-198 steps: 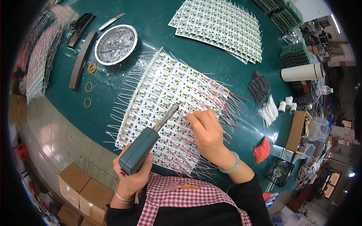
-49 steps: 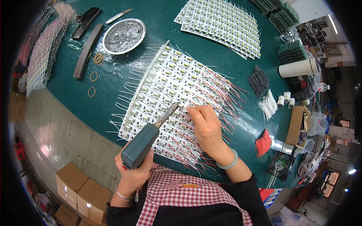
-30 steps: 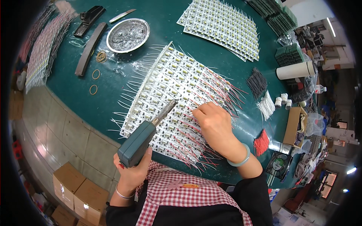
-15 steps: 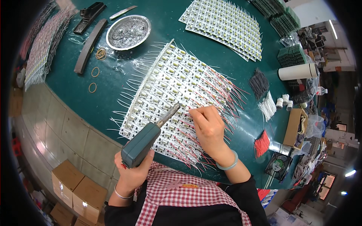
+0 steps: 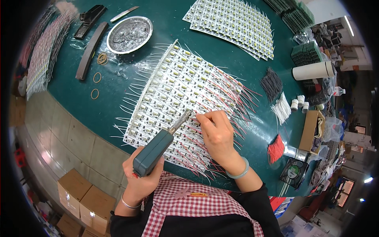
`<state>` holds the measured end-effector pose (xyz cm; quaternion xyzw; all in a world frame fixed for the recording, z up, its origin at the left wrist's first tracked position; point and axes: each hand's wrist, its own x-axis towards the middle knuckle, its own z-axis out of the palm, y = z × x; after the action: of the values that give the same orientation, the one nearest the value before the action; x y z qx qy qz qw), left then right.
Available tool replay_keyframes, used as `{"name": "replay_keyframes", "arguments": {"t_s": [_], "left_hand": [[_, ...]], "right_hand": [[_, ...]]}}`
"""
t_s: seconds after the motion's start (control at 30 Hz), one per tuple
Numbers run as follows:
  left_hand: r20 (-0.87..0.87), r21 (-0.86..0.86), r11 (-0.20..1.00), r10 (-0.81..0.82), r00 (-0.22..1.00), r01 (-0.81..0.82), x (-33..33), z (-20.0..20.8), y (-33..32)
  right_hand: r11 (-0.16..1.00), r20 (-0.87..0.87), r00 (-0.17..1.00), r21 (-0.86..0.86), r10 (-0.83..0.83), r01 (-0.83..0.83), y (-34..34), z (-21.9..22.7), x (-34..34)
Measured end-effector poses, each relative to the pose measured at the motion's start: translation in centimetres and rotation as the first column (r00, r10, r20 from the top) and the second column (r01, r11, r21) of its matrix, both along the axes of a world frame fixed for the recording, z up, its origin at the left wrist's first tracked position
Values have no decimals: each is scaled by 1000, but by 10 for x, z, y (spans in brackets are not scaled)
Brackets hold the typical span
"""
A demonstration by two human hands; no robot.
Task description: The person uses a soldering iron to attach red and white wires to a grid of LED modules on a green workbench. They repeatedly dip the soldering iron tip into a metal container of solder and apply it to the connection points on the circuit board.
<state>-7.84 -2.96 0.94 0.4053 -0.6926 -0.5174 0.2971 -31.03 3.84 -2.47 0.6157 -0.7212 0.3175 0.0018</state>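
My left hand (image 5: 143,173) is wrapped round the dark green body of a soldering gun (image 5: 153,153). Its metal tip points up and right, at the middle of a panel of white circuit boards (image 5: 158,98) with rows of yellow-topped parts. White wires stick out along the panel's left side, and red wires (image 5: 221,85) fan out on its right. Just right of the tip, my right hand (image 5: 218,136) is closed in a pinch over the panel. What lies between thumb and forefinger is too small to make out; it may be a thin wire.
A round dish of solder-like metal (image 5: 129,34) stands at the far left, beside a knife (image 5: 124,14), a curved dark bar (image 5: 91,51) and rubber bands (image 5: 97,77). More white panels (image 5: 233,27) lie at the back. Black (image 5: 271,85), white (image 5: 281,109) and red wire bundles (image 5: 275,149) and a fan (image 5: 294,172) are at right.
The soldering gun in my left hand has shifted slightly right and its tip is nearer my right fingers. My right hand has barely moved. The whole view has shifted a little.
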Motion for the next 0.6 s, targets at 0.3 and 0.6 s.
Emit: {"name": "replay_keyframes", "arguments": {"t_s": [0.3,0.6], "left_hand": [[36,15,1000,11,999,-11,3,-5,4],[-21,-38,998,59,998,-60,3,0,3]], "right_hand": [[1000,-21,1000,28,9,-8,1,1,1],[999,-23,1000,34,5,-5,1,0,1]]}}
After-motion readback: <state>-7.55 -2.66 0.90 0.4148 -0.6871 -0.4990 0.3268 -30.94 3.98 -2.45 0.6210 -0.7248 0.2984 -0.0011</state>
